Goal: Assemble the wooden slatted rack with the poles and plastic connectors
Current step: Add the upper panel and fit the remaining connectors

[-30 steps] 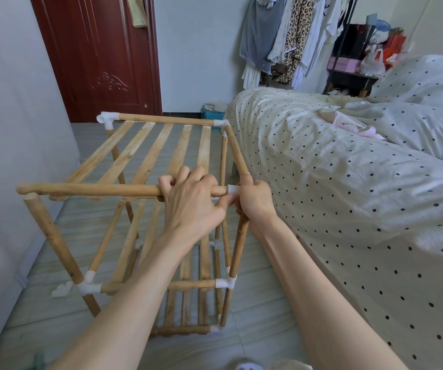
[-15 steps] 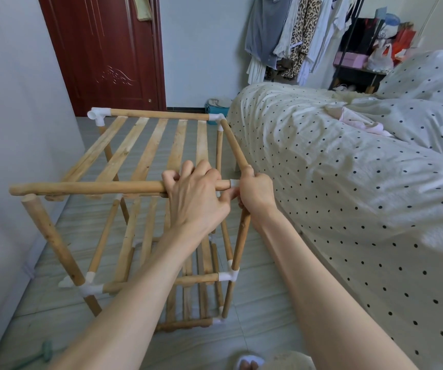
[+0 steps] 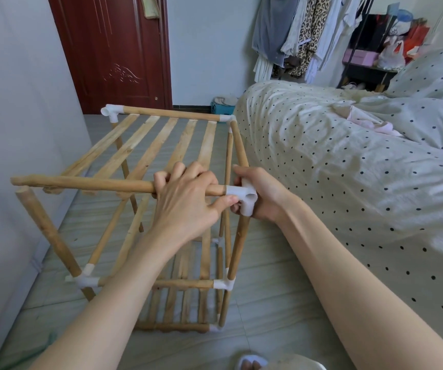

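Head view: my left hand (image 3: 185, 201) curls round the round wooden front pole (image 3: 81, 184) of the slatted wooden rack (image 3: 161, 145), which stands on the tiled floor (image 3: 268, 289) beside the polka-dot bed (image 3: 335, 169). My right hand (image 3: 261, 193) grips the white plastic corner connector (image 3: 244, 196) joining that pole to the near right upright. No readable writing shows anywhere.

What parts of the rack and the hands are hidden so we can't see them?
Head view only:
- Whether the front pole sits fully in the white connector: the left hand covers part of the joint.
- The right hand fingers: curled behind the connector.
- The side pole end: behind the right hand.
- The bottom slats: partly behind the left arm.
- A foot: cut by the bottom edge.
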Demonstrator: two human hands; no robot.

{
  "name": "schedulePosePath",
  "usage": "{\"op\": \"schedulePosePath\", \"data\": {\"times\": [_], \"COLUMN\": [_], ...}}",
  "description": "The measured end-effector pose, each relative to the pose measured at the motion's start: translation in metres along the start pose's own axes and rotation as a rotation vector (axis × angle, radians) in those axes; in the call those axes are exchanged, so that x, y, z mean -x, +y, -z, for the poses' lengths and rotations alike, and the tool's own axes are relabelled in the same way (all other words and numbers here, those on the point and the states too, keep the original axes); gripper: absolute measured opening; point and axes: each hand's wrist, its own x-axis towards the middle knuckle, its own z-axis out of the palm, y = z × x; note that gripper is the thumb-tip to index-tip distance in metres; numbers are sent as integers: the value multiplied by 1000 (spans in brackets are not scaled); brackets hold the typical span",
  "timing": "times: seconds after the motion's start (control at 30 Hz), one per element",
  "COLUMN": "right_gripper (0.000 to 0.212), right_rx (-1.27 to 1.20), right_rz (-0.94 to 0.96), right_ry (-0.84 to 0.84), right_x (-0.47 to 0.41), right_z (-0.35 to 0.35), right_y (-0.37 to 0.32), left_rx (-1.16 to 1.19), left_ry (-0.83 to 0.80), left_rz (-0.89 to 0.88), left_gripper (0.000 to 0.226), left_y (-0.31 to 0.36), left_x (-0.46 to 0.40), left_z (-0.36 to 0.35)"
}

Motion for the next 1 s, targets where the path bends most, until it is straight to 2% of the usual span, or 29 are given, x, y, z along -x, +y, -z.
{"op": "schedulePosePath", "data": {"times": [0.17, 0.3, 0.53, 0.9, 1.0], "right_gripper": [36, 35, 34, 33, 32], "right_rx": [47, 21, -59, -145, -177], "right_rz": [113, 117, 68, 39, 52], "right_ry": [132, 187, 236, 248, 267], "right_x": [-5, -3, 2, 6, 8], "right_z": [-17, -18, -24, -30, -32], "right_y": [6, 8, 7, 11, 13], "left_rx": [-11, -37, 45, 107, 149], "left_ry": [-200, -251, -129, -53, 28], "left_rz": [64, 55, 40, 11, 7], "left_gripper": [48, 49, 37, 35, 39], "left_y": [-2, 1, 3, -1, -1], "left_x": [0, -2, 4, 12, 15], "left_z": [4, 7, 10, 7, 4]}}
